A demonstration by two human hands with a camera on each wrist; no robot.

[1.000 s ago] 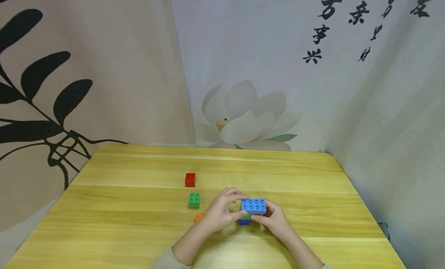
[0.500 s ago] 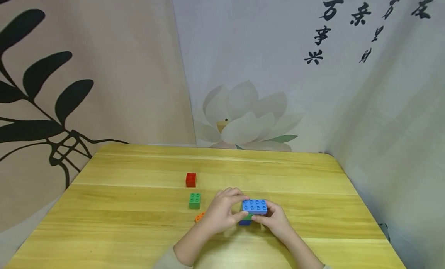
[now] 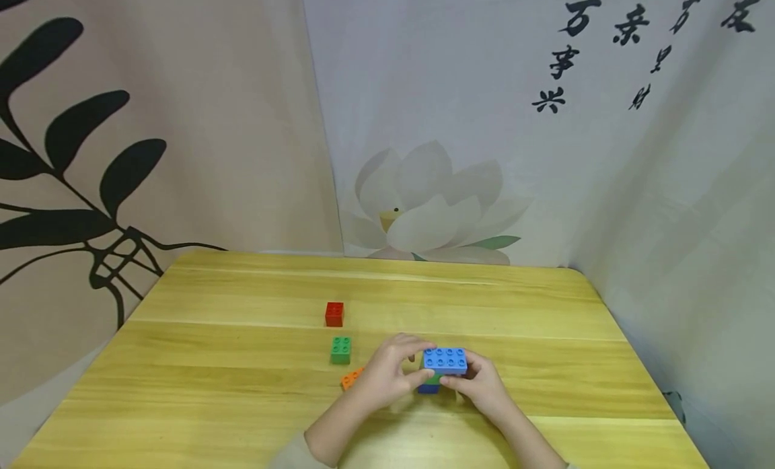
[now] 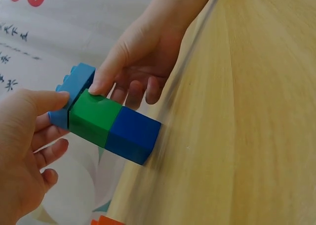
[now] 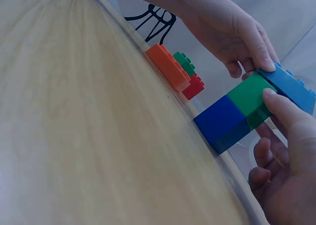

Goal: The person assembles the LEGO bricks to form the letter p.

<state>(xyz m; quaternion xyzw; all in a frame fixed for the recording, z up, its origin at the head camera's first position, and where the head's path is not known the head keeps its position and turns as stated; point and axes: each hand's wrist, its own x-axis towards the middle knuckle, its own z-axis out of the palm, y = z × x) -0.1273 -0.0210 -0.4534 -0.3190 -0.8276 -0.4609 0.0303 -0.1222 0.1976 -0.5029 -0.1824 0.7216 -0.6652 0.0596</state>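
The left hand [image 3: 387, 373] has its thumb and index finger nearly closed, pinching the left end of a light-blue eight-stud plastic brick [image 3: 445, 361], its other fingers loosely curled. The right hand [image 3: 484, 387] grips a smooth-sided green plastic block [image 4: 96, 114], thumb pressed against its side and the other fingers bent behind. That block sits directly under the light-blue brick and on top of a dark-blue plastic block [image 4: 132, 135], so the three form a short column between the hands, with the light-blue brick overhanging to the right. Whether the column's foot touches the pale wooden bench [image 3: 242, 395] is hard to tell from these angles.

To the left on the bench, an orange studded plastic brick [image 3: 351, 378] lies partly hidden by the left hand. Beyond it stands a loose green four-stud plastic brick [image 3: 341, 351], and farther back, a small red studded plastic brick [image 3: 334, 315]. A pale cloth [image 3: 460, 72] with a printed lotus hangs behind the far edge.
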